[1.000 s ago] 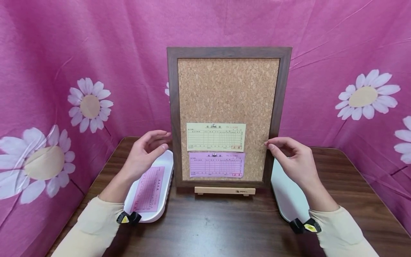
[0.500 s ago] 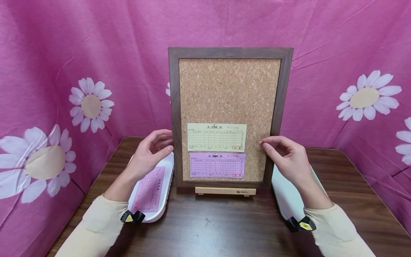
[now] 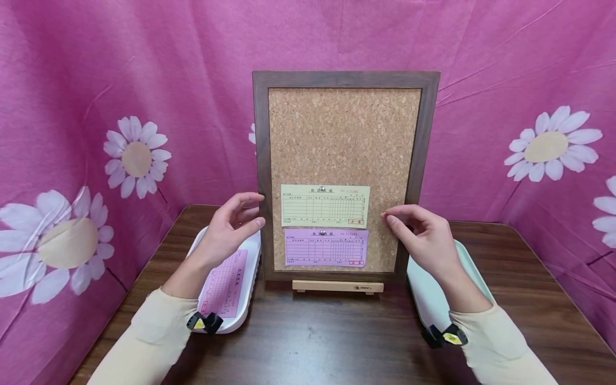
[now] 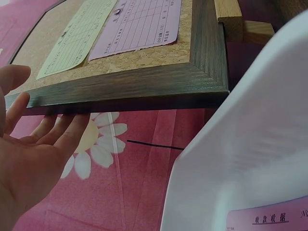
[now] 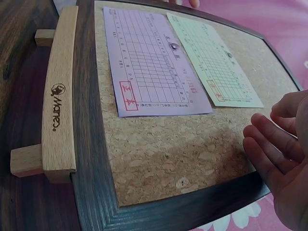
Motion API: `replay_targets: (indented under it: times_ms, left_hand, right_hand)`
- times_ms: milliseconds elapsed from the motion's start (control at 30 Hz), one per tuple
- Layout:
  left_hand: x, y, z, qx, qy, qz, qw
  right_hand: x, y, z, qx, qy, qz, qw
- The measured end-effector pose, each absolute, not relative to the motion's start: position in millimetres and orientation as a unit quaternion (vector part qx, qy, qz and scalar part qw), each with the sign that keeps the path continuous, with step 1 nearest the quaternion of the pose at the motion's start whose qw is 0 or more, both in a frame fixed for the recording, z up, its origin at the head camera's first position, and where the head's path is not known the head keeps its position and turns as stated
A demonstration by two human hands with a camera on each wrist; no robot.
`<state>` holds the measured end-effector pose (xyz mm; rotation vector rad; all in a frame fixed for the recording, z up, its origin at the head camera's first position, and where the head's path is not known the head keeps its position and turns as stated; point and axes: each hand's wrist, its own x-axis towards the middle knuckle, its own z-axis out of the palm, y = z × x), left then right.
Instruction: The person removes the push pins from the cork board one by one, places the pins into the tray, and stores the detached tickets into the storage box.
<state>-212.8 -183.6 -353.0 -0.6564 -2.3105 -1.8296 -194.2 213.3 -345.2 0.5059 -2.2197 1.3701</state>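
1. Closest to you: the pink receipt (image 3: 228,283) lies in the white tray (image 3: 255,267) by your left forearm, long side running away from you.
2. Your left hand (image 3: 232,230) is loose, a clear gap between thumb and fingers, holding nothing. It's at the dark frame (image 3: 262,133)'s left rail; can't tell if it's touching.
3. Your right hand (image 3: 425,238) is narrower, thumb and index nearly together. Honestly can't tell if there's anything between them. Those tips are over the cork side, inside the rail.
4. Here's the bit that matters: the pale green receipt (image 3: 322,206) is just left of those right fingertips, long axis level, so you're facing its short right edge. Right hand's slightly nearer. Its silver pushpin (image 3: 322,189) sits top middle, so higher and further left than your tips.
5. The lilac receipt (image 3: 325,248) hangs right below, same orientation, down and left of your right fingers. Both are on the corkboard (image 3: 344,133)'s lower half.
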Motion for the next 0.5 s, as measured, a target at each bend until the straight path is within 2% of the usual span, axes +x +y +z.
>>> replay_targets:
  times_ms: [500]
  left_hand:
    - [-216.4, -168.3, -355.6, -0.25, -0.754, -0.603, 0.068]
  right_hand:
    - [-199.5, 206.0, -346.1, 0.189, -0.819, 0.489, 0.234]
